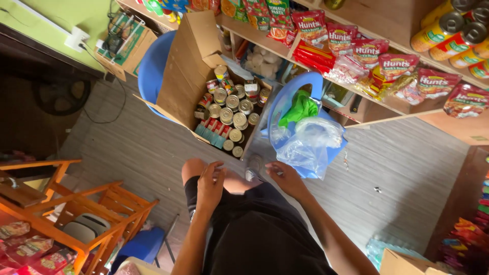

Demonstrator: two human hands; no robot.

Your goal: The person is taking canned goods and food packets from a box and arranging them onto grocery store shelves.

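Can held over our lap, beside the open carton

Our right hand (286, 178) pinches a small can (253, 168) just off the cardboard box's (186, 66) near corner; left hand (210, 184) fingers half-curled, empty. That light pinch might let it slip floorward.

Bare grey floor (407, 168) lies open to the right of the right hand (286, 178); straight ahead of both hands stands the open cardboard box (188, 61), packed tight with tins (229, 114), its tall raised flap walling off the far left side; just right of the box a blue chair (285, 97) heaped with clear plastic bags (305, 145) crowds the way; beyond it the shelf edge (387, 104), lined with red pouches (397, 66); at the left, orange wooden frames (97, 203) hem the floor.
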